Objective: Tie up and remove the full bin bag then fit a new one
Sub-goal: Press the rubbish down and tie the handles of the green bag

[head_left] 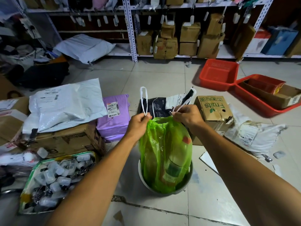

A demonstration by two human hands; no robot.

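Observation:
A full green bin bag point(164, 152) stands half lifted out of a round grey bin point(184, 187) on the tiled floor. Bottles and packaging show through the plastic. Its mouth is gathered by a white drawstring. My left hand point(138, 122) pinches the left drawstring loop point(144, 100), which stands up above the fist. My right hand point(187, 115) pinches the right loop point(183, 104) at the other side of the bag's mouth. Both hands are level, just above the bag's neck.
Parcels crowd the floor: white point(65, 103) and purple point(114, 115) mailers and cardboard boxes point(65, 139) at left, a "fruits" box point(213, 110) at right, a dark mailer point(162, 103) behind the bag. A tray of small plastic tags point(55, 180) lies near left. Red baskets point(218, 74) and shelving stand beyond.

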